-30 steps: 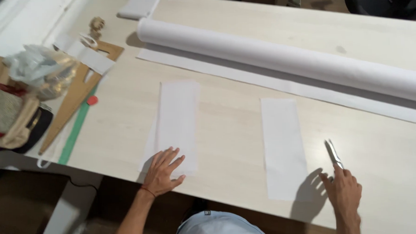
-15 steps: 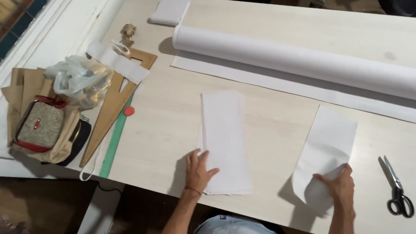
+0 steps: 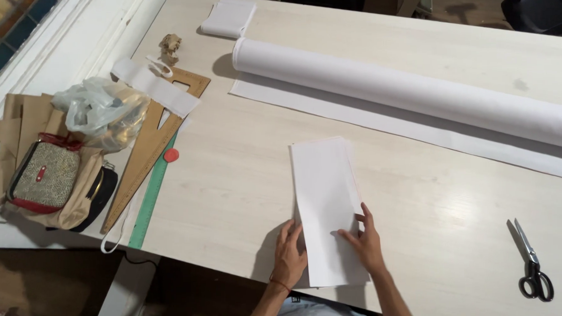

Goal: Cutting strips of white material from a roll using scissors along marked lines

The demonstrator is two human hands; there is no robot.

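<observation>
White fabric strips [image 3: 326, 200], stacked near the table [image 3: 244, 178] front edge, need edges flush: left hand [image 3: 289, 254] and right hand [image 3: 363, 241] press flat, fingers spread, holding nothing; square each corner.

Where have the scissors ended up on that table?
The scissors lie on the pale wooden table near its front right corner, well right of the right hand, which rests on the white rectangular fabric pieces.
</observation>
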